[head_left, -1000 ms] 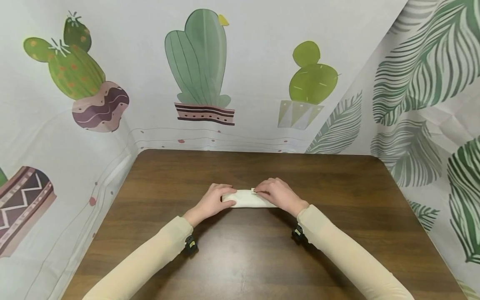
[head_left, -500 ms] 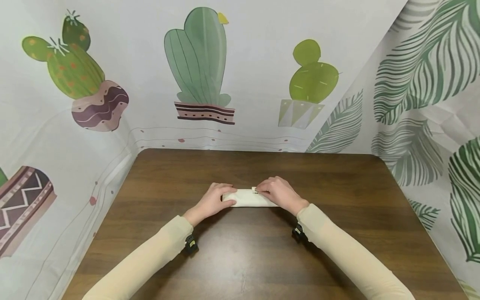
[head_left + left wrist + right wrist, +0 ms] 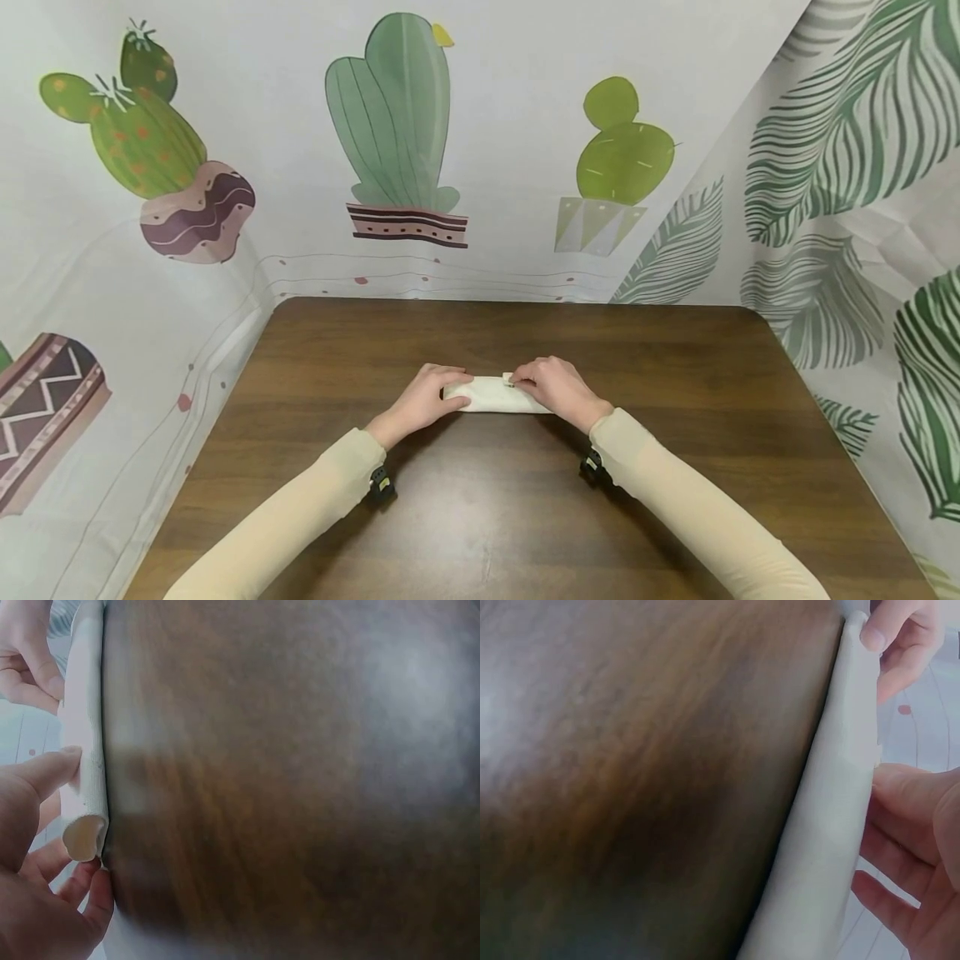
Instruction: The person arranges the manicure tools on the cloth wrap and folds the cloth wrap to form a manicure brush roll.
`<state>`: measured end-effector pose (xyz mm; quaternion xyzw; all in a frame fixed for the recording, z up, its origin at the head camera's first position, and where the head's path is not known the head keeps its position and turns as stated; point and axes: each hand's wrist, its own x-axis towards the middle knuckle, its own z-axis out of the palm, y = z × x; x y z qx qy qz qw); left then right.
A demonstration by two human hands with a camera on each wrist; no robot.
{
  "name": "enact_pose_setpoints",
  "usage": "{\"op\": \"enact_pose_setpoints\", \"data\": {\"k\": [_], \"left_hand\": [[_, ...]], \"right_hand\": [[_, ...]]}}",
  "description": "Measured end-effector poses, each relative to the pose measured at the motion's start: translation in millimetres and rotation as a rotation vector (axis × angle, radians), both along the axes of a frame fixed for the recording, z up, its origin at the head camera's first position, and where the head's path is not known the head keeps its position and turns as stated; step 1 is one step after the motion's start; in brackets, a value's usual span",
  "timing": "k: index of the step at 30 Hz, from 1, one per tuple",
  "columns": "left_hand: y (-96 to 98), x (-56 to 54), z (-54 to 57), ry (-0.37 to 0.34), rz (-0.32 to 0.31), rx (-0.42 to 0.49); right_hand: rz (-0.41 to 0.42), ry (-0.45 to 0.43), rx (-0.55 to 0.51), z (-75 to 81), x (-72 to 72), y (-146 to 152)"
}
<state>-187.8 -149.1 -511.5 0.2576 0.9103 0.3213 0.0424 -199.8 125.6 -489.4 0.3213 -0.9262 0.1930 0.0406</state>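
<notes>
A white, soft fabric roll (image 3: 487, 400) lies lengthwise across the table, and its hollow end shows in the left wrist view. My left hand (image 3: 422, 400) grips the roll's left end, thumb along the near side and fingers round the far side. At the roll's far edge, right of its middle, my right hand (image 3: 561, 390) pinches a small whitish tab (image 3: 507, 378) between thumb and forefinger. The right hand covers the roll's right end in the head view. In the right wrist view the thumb and fingers lie along the far side of the roll (image 3: 821, 832).
The brown wooden table (image 3: 465, 500) has rounded far corners. Behind it hangs a white cloth backdrop (image 3: 510, 150) printed with cacti and leaves. Each wrist wears a small black camera, the left camera (image 3: 382, 486) and the right camera (image 3: 592, 468), below cream sleeves.
The right fingers shift slightly at the tab, a little more of which now shows. The left hand keeps its grip, and the roll stays in about the same place.
</notes>
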Motion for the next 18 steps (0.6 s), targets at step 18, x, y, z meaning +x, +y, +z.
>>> {"op": "enact_pose_setpoints", "data": {"k": [18], "left_hand": [[0.5, 2.4, -2.7, 0.004, 0.019, -0.006]], "right_hand": [[0.055, 0.086, 0.040, -4.3, 0.2, 1.6]]}}
